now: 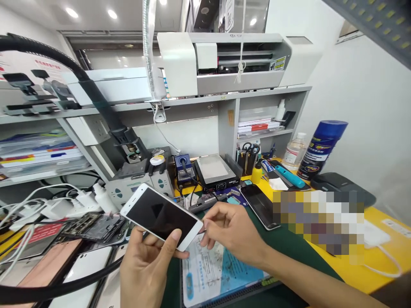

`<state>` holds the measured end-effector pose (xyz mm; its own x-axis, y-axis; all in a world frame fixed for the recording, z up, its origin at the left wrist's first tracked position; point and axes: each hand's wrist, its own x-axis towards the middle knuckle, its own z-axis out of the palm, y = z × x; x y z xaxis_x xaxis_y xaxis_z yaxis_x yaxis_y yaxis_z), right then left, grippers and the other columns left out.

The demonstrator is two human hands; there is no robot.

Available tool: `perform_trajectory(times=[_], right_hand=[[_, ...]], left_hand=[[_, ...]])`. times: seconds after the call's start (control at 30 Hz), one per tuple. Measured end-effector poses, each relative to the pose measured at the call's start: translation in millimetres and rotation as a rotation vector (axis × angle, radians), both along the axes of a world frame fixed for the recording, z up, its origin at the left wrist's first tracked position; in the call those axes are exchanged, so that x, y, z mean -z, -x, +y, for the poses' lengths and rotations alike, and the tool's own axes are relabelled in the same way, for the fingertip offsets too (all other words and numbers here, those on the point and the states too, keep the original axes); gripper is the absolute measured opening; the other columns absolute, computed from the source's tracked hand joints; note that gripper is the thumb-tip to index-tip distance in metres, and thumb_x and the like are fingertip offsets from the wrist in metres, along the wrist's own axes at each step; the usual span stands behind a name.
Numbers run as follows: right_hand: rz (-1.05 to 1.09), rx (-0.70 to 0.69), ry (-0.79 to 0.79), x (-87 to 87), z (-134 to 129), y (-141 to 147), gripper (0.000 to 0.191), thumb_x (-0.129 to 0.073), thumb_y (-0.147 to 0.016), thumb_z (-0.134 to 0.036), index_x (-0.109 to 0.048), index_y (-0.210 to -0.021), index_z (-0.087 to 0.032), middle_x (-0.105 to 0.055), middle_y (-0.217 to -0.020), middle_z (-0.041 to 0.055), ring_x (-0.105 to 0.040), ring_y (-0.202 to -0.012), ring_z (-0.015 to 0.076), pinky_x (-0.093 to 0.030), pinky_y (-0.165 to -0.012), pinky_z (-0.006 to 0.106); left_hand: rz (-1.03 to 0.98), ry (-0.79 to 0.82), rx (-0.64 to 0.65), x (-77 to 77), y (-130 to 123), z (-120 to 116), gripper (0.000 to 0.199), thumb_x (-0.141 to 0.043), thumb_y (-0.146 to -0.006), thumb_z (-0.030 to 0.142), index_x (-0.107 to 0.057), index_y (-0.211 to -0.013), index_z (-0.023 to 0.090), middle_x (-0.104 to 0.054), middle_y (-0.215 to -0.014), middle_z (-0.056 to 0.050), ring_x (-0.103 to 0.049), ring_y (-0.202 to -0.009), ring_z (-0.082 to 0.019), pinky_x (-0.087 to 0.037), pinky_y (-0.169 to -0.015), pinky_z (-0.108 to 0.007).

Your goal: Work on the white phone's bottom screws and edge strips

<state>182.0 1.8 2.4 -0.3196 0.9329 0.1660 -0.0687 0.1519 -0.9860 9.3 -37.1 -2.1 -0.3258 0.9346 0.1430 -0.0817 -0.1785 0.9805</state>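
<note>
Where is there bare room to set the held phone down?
Bare green mat shows between the black phone and right forearm. Another patch, of yellow desk, lies between that forearm and the pixelated area. Crowded: the left side, with phones and chargers. The pixelated area hides what it covers.

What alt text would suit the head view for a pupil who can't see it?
The left hand holds a white phone, screen dark, above a cluttered bench; the right hand is at its lower end. A black phone lies to the right.

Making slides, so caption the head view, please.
Left hand holding a white phone, right hand by its lower end.
</note>
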Motion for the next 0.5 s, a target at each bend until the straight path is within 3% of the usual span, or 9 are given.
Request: perform_trajectory(times=[0.2,0.5], right_hand=[[0.133,-0.15,0.114,-8.2,2.6,-2.9,0.027,-0.07,-0.084,-0.038,-0.067,-0.08,-0.012,-0.072,-0.061,0.0048,-0.07,-0.051,0.0162,-0.058,-0.049,0.026],[0.212,-0.246,0.208,-8.7,3.4,-1.9,0.028,-0.071,-0.084,-0.038,-0.07,-0.079,-0.011,-0.073,-0.063,0.0059,-0.07,-0.052,0.0157,-0.058,-0.047,0.023]], left_hand=[[-0.073,-0.031,0.037,-4.3,-2.2,-3.8,0.056,-0.082,-0.071,0.032,-0.052,-0.117,0.022,-0.072,-0.085,0.0,-0.062,-0.054,-0.014,-0.057,-0.049,-0.024],[-0.17,-0.028,0.102,-7.2,-1.2,-4.8,0.044,-0.079,-0.076,0.029,-0.052,-0.11,0.022,-0.072,-0.083,-0.001,-0.062,-0.053,-0.013,-0.052,-0.043,-0.021]])
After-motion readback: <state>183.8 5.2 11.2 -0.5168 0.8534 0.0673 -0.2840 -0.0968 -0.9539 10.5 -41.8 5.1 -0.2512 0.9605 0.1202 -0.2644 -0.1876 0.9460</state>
